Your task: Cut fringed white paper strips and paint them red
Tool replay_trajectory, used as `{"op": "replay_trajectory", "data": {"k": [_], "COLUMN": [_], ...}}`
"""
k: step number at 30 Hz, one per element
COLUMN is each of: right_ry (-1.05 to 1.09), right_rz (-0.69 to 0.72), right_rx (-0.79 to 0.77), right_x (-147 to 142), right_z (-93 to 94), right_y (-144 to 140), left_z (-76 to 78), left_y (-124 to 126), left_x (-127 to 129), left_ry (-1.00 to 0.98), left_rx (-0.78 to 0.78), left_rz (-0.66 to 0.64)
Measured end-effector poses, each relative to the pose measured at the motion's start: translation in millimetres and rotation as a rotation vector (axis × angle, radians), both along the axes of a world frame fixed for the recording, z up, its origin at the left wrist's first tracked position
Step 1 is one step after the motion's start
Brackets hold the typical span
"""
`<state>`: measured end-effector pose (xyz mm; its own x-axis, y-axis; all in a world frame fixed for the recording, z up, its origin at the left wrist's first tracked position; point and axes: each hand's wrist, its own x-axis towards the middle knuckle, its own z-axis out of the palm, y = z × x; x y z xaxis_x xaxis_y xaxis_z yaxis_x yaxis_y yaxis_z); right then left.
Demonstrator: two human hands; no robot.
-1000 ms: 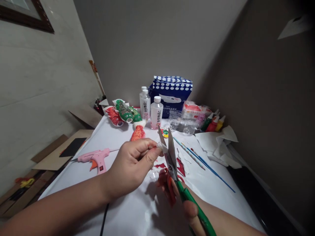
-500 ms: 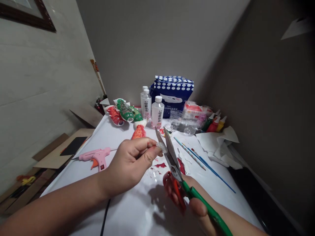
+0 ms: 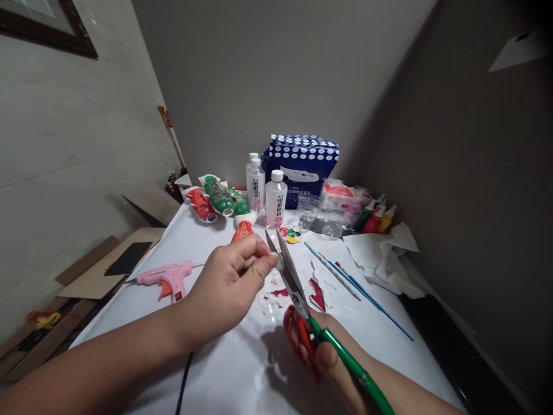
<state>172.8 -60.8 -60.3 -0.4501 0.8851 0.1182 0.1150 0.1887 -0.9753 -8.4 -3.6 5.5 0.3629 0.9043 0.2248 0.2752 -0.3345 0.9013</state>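
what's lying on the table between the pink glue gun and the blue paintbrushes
In the head view, between the pink glue gun and the blue paintbrushes lie red cut scraps on the white table.

Left hand (image 3: 227, 285) pinches a small clear scrap (image 3: 279, 264) between thumb and fingertips, above the white table (image 3: 242, 380). Right hand (image 3: 322, 357) grips red-and-green scissors (image 3: 302, 305); blades slightly apart, closing on the scrap. Red cuttings (image 3: 317, 294) lie on the table just beyond the blades. Pink glue gun (image 3: 166, 276) left of the hands. Paintbrushes (image 3: 345, 276) to the right, crumpled white paper (image 3: 382, 253) beyond them. Far end: two white-capped bottles (image 3: 265, 193), painted fish figures (image 3: 218, 199), blue dotted package (image 3: 302, 167), paint bottles (image 3: 374, 216).
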Motion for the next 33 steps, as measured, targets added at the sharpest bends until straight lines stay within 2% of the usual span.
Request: {"op": "replay_trajectory", "data": {"k": [3,7,13,17,23,28,33], "right_ry": [-0.015,0.001,0.094,0.095,-0.058,-0.144,-0.209], "right_rz": [0.017,0.028,-0.046,-0.047,-0.004,0.103,0.079], "right_rx": [-0.032,-0.012,0.008,0.03,0.129,0.107,0.127], "right_x": [1,3,-3,-8,0,10,12], "right_z": [1.1,-0.6,-17.2,-18.7,-1.6,-6.3,-5.7], "right_y": [1,1,-5,-5,-1,-1,0], "left_z": [1.6,3.6,2.4,3.3,6.2,5.9,4.1], "left_y": [0,1,-1,-3,-3,0,0], "left_x": [-3,-4,2,5,2,2,1], "left_ry": [-0.013,-0.059,-0.066,-0.077,-0.049,-0.018,0.013], "left_rx": [-0.013,-0.122,-0.289,-0.292,-0.218,-0.197,-0.187], "left_rz": [-0.024,-0.063,-0.081,-0.063,-0.046,-0.05,-0.055]}}
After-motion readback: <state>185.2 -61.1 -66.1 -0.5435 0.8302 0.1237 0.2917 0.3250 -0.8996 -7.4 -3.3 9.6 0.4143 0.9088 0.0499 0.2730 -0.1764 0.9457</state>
